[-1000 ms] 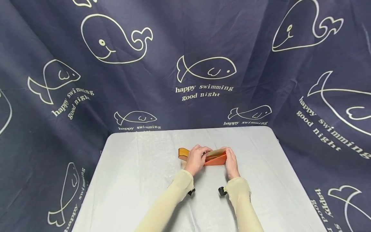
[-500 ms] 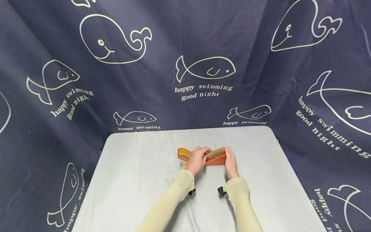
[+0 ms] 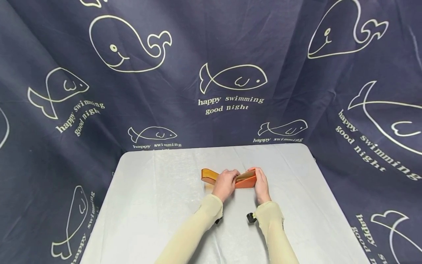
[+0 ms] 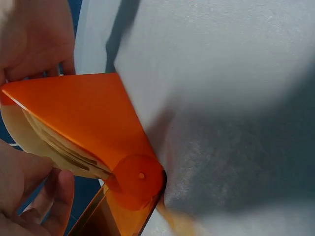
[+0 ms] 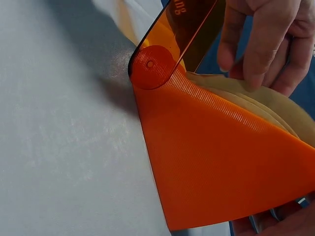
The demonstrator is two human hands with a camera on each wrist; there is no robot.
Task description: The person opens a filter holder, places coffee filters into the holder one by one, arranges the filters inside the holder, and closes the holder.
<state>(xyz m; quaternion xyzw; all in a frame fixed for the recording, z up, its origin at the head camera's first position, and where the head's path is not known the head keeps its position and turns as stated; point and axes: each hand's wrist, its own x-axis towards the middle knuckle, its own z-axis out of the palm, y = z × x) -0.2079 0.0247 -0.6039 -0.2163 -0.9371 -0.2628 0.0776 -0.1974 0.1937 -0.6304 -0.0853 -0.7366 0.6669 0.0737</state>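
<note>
An orange coffee filter holder [image 3: 246, 182] stands on the table, its hinged amber lid [image 3: 209, 176] swung out to the left. Brown paper coffee filters [image 5: 275, 104] sit fanned inside it, their curved edges rising above the orange wall. My left hand [image 3: 225, 184] reaches over the hinge area, thumb and fingertips pinching the filter edge, as the left wrist view shows. My right hand [image 3: 262, 185] grips the holder's right end, with its fingers [image 5: 268, 223] wrapped round the far side and partly hidden by the orange wall.
The white-covered table [image 3: 158, 220] has rounded far corners. Behind it and at both sides hangs a dark blue curtain [image 3: 230, 36] with fish and whale drawings. Black wrist devices [image 3: 251, 217] show by the cream sleeves [image 3: 275, 231].
My left hand has moved slightly right along the filters, and the paper shows less above the holder. My right hand keeps its grip on the right end.
</note>
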